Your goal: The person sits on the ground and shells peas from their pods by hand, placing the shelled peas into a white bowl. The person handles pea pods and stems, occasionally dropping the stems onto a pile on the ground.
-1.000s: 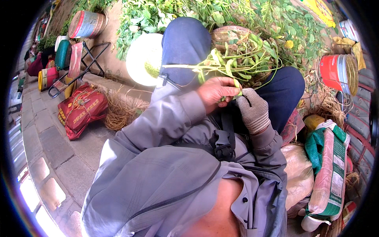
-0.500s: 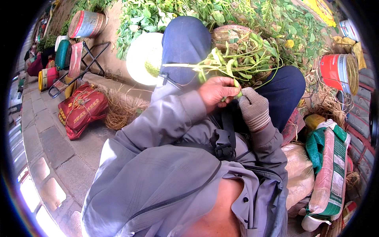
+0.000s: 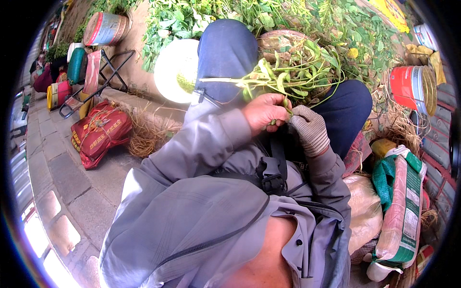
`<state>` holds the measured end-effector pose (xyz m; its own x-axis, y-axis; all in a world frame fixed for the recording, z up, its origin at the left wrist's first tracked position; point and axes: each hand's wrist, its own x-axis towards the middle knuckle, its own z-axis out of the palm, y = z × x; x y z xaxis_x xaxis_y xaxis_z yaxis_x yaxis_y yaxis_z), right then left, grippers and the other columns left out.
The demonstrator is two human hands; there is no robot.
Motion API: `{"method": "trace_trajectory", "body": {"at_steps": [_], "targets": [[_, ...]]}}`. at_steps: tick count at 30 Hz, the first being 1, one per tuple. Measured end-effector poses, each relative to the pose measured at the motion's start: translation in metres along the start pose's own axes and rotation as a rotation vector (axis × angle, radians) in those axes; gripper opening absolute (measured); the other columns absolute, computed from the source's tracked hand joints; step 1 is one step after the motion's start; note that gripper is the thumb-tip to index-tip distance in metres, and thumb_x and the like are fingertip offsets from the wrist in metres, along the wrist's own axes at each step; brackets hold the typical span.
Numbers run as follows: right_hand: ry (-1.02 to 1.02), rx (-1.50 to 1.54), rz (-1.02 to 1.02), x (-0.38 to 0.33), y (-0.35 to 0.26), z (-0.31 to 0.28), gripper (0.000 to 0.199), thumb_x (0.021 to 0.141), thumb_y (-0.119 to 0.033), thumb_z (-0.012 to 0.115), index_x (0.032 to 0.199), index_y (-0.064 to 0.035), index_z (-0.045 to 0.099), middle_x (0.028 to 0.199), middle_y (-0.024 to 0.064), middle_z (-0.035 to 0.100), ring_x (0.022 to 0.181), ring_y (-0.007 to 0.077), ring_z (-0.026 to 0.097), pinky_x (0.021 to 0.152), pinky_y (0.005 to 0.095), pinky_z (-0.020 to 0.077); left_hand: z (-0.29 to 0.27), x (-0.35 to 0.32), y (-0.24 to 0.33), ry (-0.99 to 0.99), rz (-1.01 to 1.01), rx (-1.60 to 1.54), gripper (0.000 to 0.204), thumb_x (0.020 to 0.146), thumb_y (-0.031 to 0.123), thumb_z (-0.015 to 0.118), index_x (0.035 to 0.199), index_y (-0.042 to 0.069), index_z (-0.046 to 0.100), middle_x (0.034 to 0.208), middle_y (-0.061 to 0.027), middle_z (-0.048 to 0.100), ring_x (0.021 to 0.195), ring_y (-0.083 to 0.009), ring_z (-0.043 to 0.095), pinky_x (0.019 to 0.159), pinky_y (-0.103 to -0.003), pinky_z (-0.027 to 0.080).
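My bare left hand (image 3: 264,113) and my gloved right hand (image 3: 310,130) meet over my lap, fingertips touching. Pinched between the left thumb and fingers is a green bean pod (image 3: 285,102), mostly hidden. The striped knit glove's fingertips press at the pod's near end; whether they grip it too is unclear. Just beyond the hands, a bean stalk (image 3: 261,81) with pods lies across my knees, its bare stem end pointing left. A bright white tub (image 3: 165,72) stands left of my raised knee, with green beans visible inside.
Heaped bean plants (image 3: 336,29) cover the ground ahead. A folding stool (image 3: 113,74) and a red bag (image 3: 102,132) are on the left. At right stand a red bucket (image 3: 406,89) and a green-and-white sack (image 3: 408,211). Dry straw (image 3: 149,137) lies beside the red bag.
Both hands have shifted slightly, with the gloved fingers tilting toward the left thumb. The pod between them shows less than before. The bean stalk lies nearly where it was.
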<state>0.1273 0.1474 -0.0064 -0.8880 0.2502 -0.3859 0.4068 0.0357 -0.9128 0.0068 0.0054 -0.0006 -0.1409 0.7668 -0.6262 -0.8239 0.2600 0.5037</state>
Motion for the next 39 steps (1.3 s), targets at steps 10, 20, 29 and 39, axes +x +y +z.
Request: {"method": "trace_trajectory", "body": {"at_steps": [10,20,29,39], "targets": [[0.008,0.12,0.068,0.0,0.007,0.0,0.008,0.085,-0.009,0.06,0.085,-0.002,0.063,0.069,0.0019,0.057,0.063,0.0079,0.052,0.057,0.0249,0.0424,-0.002,0.004,-0.004,0.002,0.026,-0.053,0.018,0.078,0.003,0.055,0.095,0.007,0.06,0.075,0.0014,0.054,0.059,-0.0061,0.048,0.048,-0.02,0.036],[-0.011,0.226,0.137,-0.002,0.001,-0.003,0.007,0.084,-0.007,0.059,0.085,-0.0016,0.064,0.068,0.0004,0.057,0.061,0.0063,0.051,0.054,0.0228,0.0404,-0.003,0.005,0.0,0.03,0.016,-0.01,0.019,0.075,0.002,0.053,0.09,0.005,0.064,0.076,0.0005,0.057,0.059,-0.0063,0.05,0.048,-0.019,0.036],[0.111,-0.252,-0.125,-0.009,-0.015,-0.001,0.011,0.084,-0.008,0.055,0.089,-0.0032,0.063,0.072,0.0183,0.06,0.061,0.0269,0.061,0.06,0.0338,0.0488,-0.011,0.006,-0.002,-0.013,-0.026,-0.131,0.017,0.084,0.014,0.06,0.099,0.007,0.061,0.075,0.0007,0.056,0.058,-0.0066,0.049,0.045,-0.019,0.035],[0.112,-0.482,-0.27,-0.01,-0.028,0.008,0.012,0.086,-0.016,0.058,0.082,-0.0047,0.057,0.073,0.0212,0.059,0.07,0.0404,0.061,0.059,0.0427,0.0488,-0.006,0.007,-0.002,0.083,-0.024,-0.097,0.013,0.085,0.016,0.063,0.093,0.006,0.061,0.075,-0.0009,0.058,0.059,-0.0064,0.051,0.045,-0.018,0.035]]}}
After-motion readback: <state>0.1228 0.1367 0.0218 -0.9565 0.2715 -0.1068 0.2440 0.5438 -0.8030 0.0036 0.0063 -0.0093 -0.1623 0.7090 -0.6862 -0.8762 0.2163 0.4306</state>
